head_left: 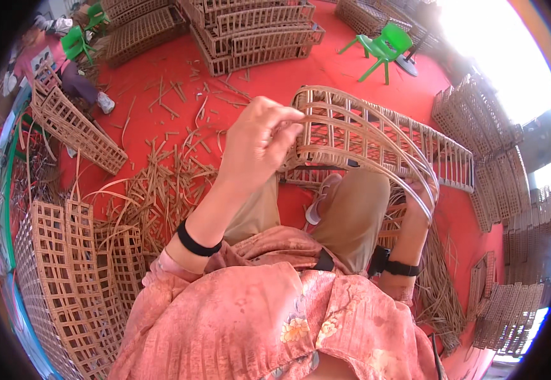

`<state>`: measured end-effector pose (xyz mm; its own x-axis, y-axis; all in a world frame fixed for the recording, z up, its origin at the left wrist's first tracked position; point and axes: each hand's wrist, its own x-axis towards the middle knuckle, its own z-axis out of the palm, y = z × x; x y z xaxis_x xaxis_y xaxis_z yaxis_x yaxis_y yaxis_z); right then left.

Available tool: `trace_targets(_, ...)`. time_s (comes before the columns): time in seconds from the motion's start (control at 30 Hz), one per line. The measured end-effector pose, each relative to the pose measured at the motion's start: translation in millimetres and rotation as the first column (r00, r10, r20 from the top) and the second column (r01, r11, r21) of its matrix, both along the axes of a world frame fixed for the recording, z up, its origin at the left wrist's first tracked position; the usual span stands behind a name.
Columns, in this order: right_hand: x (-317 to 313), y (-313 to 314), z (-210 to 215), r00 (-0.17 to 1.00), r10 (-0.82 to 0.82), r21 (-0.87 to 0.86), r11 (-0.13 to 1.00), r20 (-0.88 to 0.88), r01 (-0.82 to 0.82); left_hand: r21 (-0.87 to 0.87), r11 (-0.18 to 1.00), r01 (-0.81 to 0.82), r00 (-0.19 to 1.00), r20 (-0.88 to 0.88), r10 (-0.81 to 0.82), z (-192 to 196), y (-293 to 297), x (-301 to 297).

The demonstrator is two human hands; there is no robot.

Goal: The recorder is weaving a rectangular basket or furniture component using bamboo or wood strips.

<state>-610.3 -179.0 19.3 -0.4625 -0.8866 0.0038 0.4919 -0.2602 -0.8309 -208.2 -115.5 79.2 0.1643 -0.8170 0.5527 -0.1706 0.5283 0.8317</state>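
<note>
Across my knees lies a long woven rattan frame [332, 123], its narrow ladder-like side running off to the right. At its left end my left hand [266, 136] is closed, thumb and forefinger pinching a pale cane strand. Several such cane strands [386, 142] bow over the frame from there toward the right. My right hand [422, 190] is curled near their far ends, at the frame's near side. The strands cross in front of it and hide part of its fingers.
Cane offcuts [155, 196] litter the red floor at left. Woven panels [66, 272] stand by my left side; long loose strands [440, 285] lie at right. Stacked rattan frames [256, 38] and a green chair [386, 47] are ahead. Another person [66, 69] sits far left.
</note>
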Motion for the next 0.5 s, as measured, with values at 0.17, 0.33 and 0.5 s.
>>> trace_targets(0.17, -11, 1, -11, 0.981, 0.192, -0.079, 0.979, 0.026, -0.190, -0.232, 0.971, -0.061, 0.792, 0.581, 0.188, 14, -31, -27)
trace_targets(0.33, -14, 7, -9, 0.976, 0.190, -0.134, 0.975, 0.104, -0.175, -0.283, 0.956, 0.079, 0.700, 0.698, 0.149, 28, -45, -30)
trace_targets(0.5, 32, 33, 5, 0.919, 0.394, -0.007, 0.919, -0.038, -0.394, -0.021, 0.991, 0.132, 0.961, -0.243, -0.133, 47, -32, 12)
